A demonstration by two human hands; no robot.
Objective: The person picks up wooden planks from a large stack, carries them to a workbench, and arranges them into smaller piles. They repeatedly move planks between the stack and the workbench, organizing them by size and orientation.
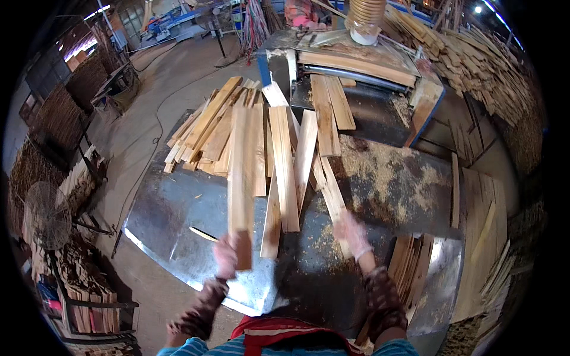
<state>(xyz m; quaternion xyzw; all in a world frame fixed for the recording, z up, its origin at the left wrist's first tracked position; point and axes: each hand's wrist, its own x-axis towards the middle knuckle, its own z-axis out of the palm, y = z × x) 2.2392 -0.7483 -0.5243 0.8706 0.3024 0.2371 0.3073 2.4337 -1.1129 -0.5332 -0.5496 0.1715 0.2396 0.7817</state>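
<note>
My left hand is closed around the near end of a long wooden board, which points away from me over the metal table. Motion blurs this board a little. On the right, my right hand is closed on the near part of a narrower wooden board that slants away to the upper left. Between my hands lie several loose boards, some overlapping. Beyond my left hand is a fanned pile of boards. A thin wood sliver rests near my left hand.
A planer-like machine stands at the table's far side, with two boards projecting from it. Wood shavings cover the table's right part. Stacked strips lie near my right forearm. A fan stands left; a lumber heap lies far right.
</note>
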